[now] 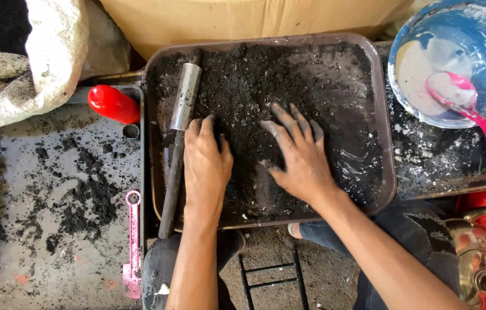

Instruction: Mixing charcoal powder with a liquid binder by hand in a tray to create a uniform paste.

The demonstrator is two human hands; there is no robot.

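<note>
A brown rectangular tray [385, 120] holds a spread of black crumbly powder [243, 86]. My left hand [205, 166] lies flat on the powder near the tray's left side, fingers together and pointing away from me. My right hand [297, 155] rests palm down on the powder at the tray's middle, fingers spread. Both hands are smeared black and hold nothing. A metal tube on a dark rod [179, 138] lies along the tray's left edge, just left of my left hand.
A red bottle [112, 103] lies left of the tray. A pink wrench [133, 241] rests on the dirty floor among spilled black powder. A blue bowl [484, 63] with white paste and a pink spoon [472, 109] stands at upper right. A sack sits upper left, cardboard behind.
</note>
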